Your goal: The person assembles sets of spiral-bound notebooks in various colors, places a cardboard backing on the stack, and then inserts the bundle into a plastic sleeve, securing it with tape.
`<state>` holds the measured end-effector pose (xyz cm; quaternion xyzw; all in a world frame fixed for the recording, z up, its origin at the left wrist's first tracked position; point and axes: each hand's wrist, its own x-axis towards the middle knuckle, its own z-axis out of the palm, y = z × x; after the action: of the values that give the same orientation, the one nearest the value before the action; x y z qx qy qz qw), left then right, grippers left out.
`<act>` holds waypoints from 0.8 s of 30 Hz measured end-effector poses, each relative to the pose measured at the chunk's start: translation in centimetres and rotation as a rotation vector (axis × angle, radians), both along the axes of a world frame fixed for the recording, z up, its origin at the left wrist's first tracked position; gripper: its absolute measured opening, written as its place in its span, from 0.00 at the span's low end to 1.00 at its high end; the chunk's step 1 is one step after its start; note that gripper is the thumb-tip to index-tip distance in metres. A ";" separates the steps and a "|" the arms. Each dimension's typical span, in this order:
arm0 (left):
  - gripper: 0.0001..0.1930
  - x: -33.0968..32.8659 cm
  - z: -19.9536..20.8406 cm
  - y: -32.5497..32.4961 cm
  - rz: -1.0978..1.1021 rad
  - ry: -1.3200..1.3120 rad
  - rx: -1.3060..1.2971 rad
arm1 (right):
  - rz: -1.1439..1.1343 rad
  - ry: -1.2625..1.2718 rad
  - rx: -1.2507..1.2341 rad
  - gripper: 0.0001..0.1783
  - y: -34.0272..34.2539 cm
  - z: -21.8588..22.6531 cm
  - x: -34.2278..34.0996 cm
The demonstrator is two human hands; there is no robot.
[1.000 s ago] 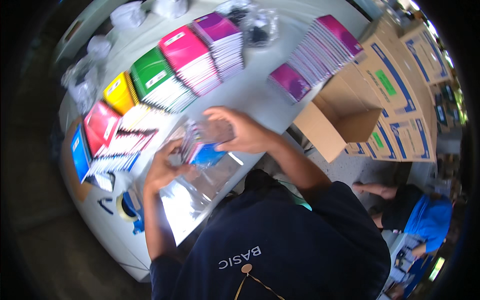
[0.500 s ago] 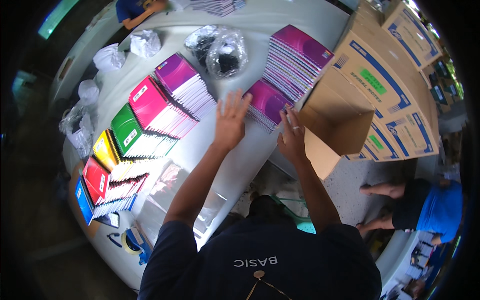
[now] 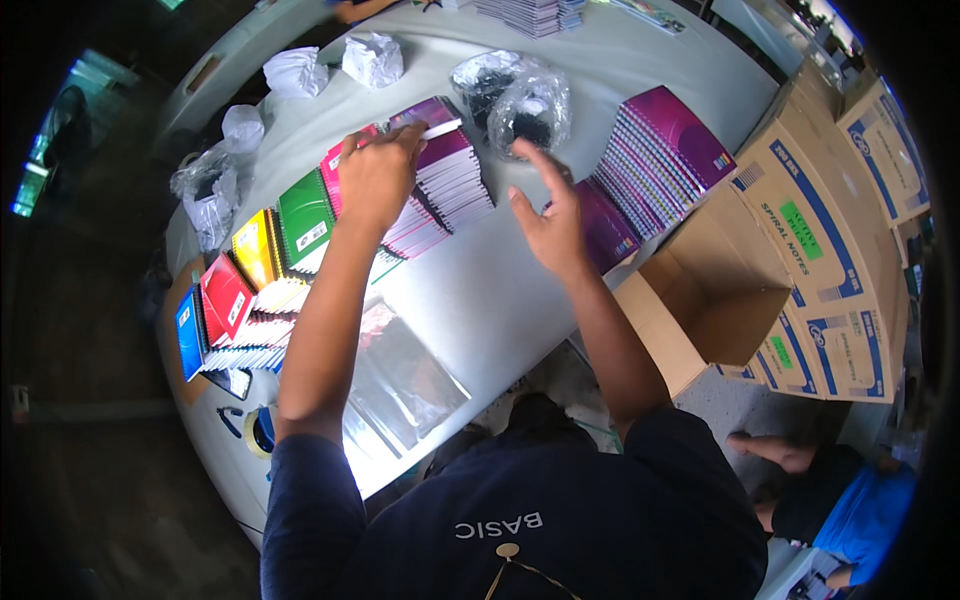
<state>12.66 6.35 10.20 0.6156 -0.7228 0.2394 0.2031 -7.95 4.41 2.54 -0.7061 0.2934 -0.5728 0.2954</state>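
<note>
While the left grip (image 3: 378, 182), its hold unclear, bends over notebooks (image 3: 455, 172), the right grip (image 3: 554, 222) spreads empty above the white bench (image 3: 465, 290), blue-printed, green-labelled boxes (image 3: 832, 222) to its right.

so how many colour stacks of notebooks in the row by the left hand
6, left to right: blue stack, red stack, yellow stack, green stack, pink stack, purple stack. The left hand partly covers the pink one; notebooks underneath may be hidden.
</note>
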 end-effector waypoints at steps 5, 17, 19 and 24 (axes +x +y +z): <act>0.16 -3.1 4.3 4.8 -0.375 0.567 0.287 | 0.265 0.071 0.197 0.35 -0.7 2.9 -2.4; 0.15 4.5 -1.8 7.0 0.284 0.437 0.145 | 0.855 -0.616 1.335 0.25 5.1 -7.6 -0.3; 0.12 2.4 -0.9 8.7 0.003 0.891 -0.027 | 0.870 -0.619 1.334 0.25 4.8 -6.7 0.3; 0.13 0.1 -0.7 10.8 -0.705 1.001 0.351 | 1.278 -0.841 1.533 0.32 5.1 -5.4 1.0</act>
<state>12.79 17.16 9.53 0.4022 -0.7280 -0.2804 0.4791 -6.93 9.52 -2.86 -0.1026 0.0261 -0.1733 0.9792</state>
